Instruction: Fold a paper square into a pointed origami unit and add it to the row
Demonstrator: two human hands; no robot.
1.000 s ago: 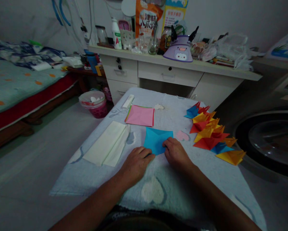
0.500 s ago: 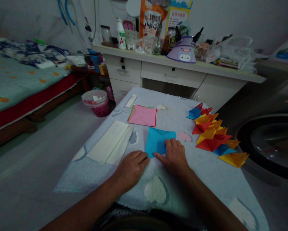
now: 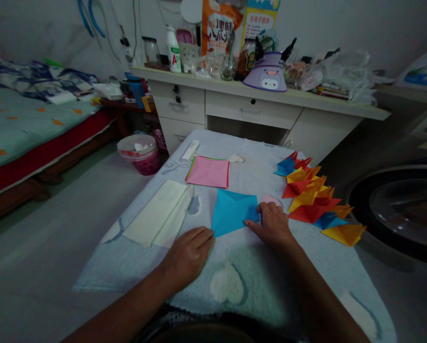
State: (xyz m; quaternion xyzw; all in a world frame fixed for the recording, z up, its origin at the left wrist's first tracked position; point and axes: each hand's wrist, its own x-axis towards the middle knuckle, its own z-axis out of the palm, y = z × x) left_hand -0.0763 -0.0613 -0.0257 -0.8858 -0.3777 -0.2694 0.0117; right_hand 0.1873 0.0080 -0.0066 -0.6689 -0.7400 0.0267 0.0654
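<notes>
A square blue sheet of paper [image 3: 233,212] lies on the cloth-covered table in front of me, with faint crease lines. At its lower left corner, my left hand [image 3: 190,255] pinches the paper, fingers pressed together. My right hand [image 3: 273,223] rests at the sheet's right edge, thumb apart from the fingers and its tip on the lower right part. Beyond the blue sheet sits a stack of coloured paper squares [image 3: 209,171], pink on top. Folded paper cranes [image 3: 315,197] in red, yellow, orange and blue stand in a row at the right.
A folded whitish cloth or tissue [image 3: 158,209] lies left of the blue sheet. Farther back are a small white box [image 3: 191,150] and a crumpled white scrap [image 3: 236,158]. A white desk [image 3: 249,112] stands behind, a pink bin [image 3: 143,159] on the floor at left.
My right hand has slid rightward off the middle of the blue sheet to its right edge, uncovering more paper. My left hand stays at the lower left corner. The view has shifted slightly.
</notes>
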